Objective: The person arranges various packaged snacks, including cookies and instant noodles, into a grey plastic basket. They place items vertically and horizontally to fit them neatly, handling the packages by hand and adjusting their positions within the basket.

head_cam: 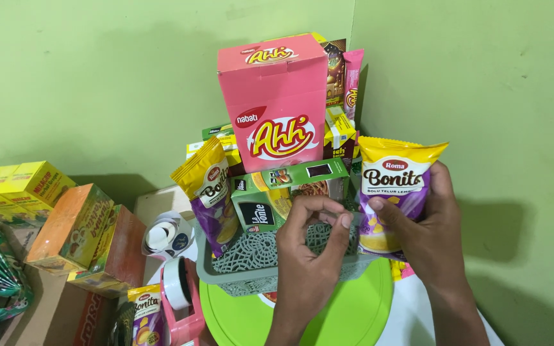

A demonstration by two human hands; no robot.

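A: What are the hands doing?

B: The right hand (428, 230) grips a glossy yellow-and-purple snack pouch (395, 192) at the basket's right end, thumb across the pouch's front, fingers curled behind it. The left hand (312, 256) rests against the front of the basket (251, 263); its fingers pinch a clear strip (354, 221) that runs to the pouch. Whether that strip is tape or film, I cannot tell.

A: What is the basket like?

B: Grey-green plastic, rectangular, with a woven lattice pattern on its wall. It sits on a smooth lime-green round lid (354, 314).

A: And inside it?

B: A tall pink carton (277, 102) stands upright at the back. In front of it lies a green cardboard box (286, 192), tilted. A second pouch (213, 192), the same crinkled foil kind, leans at the left end. Small yellow boxes (341, 131) and a slim pink packet (352, 83) are tucked behind the carton.

A: Anything beside the basket?

B: On the left, an orange box (72, 227) and yellow cartons (17, 186) are stacked on brown cardboard. A pink tape dispenser (184, 301) with a white roll stands just left of the lid, a third pouch (145, 317) beside it. Behind all is a matt green wall (97, 77).
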